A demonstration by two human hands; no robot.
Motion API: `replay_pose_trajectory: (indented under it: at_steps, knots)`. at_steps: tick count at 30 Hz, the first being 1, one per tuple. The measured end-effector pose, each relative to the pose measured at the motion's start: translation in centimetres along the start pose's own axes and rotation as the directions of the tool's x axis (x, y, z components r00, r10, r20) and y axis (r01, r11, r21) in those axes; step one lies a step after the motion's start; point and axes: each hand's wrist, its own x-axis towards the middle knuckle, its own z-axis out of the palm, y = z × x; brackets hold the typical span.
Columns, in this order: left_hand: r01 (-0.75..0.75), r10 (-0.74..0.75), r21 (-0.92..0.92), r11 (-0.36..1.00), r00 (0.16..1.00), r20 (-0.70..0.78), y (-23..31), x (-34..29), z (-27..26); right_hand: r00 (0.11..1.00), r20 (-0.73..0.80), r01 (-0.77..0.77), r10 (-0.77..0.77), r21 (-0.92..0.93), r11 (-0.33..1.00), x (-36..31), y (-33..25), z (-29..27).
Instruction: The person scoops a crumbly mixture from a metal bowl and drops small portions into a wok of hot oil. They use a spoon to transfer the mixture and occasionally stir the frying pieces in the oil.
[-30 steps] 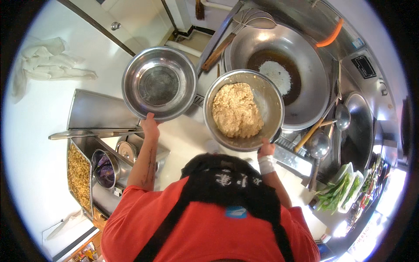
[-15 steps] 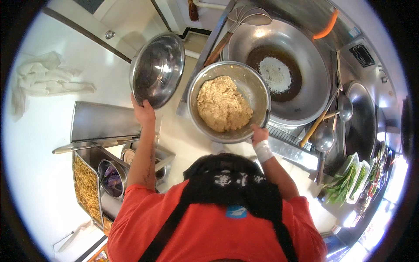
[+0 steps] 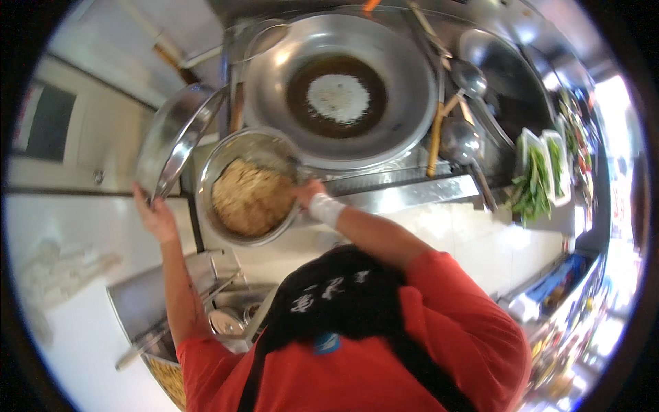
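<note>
the left hand (image 3: 156, 218) grips a steel bowl (image 3: 168, 130), tipped on edge, by its rim; the right hand (image 3: 310, 196), slightly blurred, grasps the rim of a deep bowl (image 3: 264, 143) of tan dough (image 3: 247, 196). the wok (image 3: 405, 86), with white powder (image 3: 338, 97) in dark liquid (image 3: 302, 103), crowds the deep bowl's far right side. ladles (image 3: 460, 143) and greens (image 3: 534, 182) lie farther right. the black apron (image 3: 371, 309) carries pale lettering (image 3: 329, 288) and a blue patch (image 3: 327, 343).

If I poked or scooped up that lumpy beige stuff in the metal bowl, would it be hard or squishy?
The beige mixture is probably soft and squishy, because it sits in one uneven, doughy-looking mound. It might be heavy to lift all at once, since it fills much of the metal bowl. It likely won't roll: it's wide and slumped, not ball-shaped.
</note>
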Motion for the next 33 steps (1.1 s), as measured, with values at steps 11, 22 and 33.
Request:
replay_pose_trajectory:
  at_steps: [11, 22, 33]
  knots:
    - [0.058, -0.052, -0.117, 0.991, 0.997, 0.055, 5.0, 2.2, -1.4, 0.995, 0.068, 0.075, -0.071, -0.053, 0.996, -1.0, -0.7, -3.3]
    - [0.574, -0.504, -0.416, 0.705, 0.819, 0.275, 11.1, 1.9, 9.1, 0.746, -0.624, 0.230, -0.231, -0.084, 0.970, -4.5, 14.4, -31.0]
    - [0.949, -0.405, -0.294, -0.113, 0.226, 0.886, 34.8, -16.1, 20.3, 0.729, -0.675, -0.465, -0.114, -0.610, 0.642, -8.6, 28.7, -59.5]
